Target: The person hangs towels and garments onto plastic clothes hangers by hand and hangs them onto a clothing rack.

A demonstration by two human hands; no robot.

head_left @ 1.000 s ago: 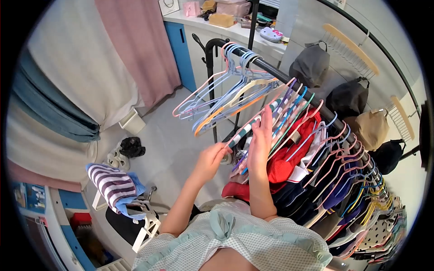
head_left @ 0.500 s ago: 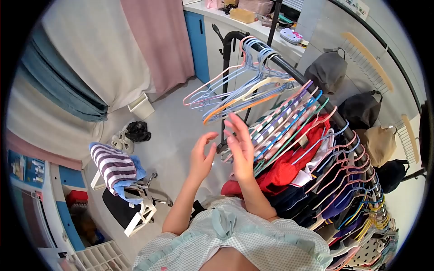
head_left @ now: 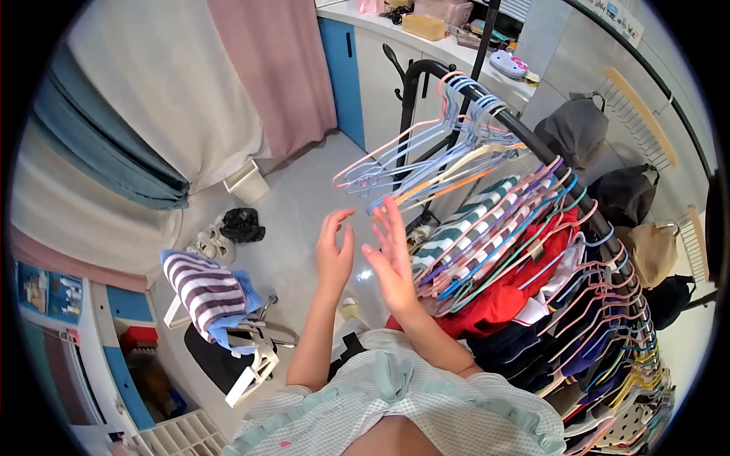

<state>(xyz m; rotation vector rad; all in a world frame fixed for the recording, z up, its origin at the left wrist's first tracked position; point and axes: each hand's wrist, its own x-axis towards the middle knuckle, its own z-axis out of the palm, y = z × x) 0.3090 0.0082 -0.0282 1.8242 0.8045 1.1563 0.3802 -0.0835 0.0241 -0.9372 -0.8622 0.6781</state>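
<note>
My left hand (head_left: 334, 251) is raised in mid-air over the grey floor, fingers apart and holding nothing. Close beside it, my right hand (head_left: 391, 262) is also open, fingers stretched upward, with a gap between the two palms. Just beyond its fingertips hang several bare hangers (head_left: 426, 167) in blue, pink, white and orange at the near end of a black clothes rail (head_left: 525, 133). To the right of my right hand are striped garments (head_left: 464, 228) on hangers, followed by a red garment (head_left: 517, 289). I cannot tell whether my right fingertips touch a hanger.
On the left, a striped towel-like cloth (head_left: 201, 292) and a blue cloth lie over a black and white chair (head_left: 213, 361). A white bin (head_left: 247, 182), a black bag (head_left: 243, 225) and shoes are near the curtain (head_left: 266, 68). Caps (head_left: 627, 194) hang on the right wall.
The view has shifted, so the rack sits slightly farther right and lower. My hands remain raised and empty; the right fingers have spread a little. The striped garments look more spread out.
</note>
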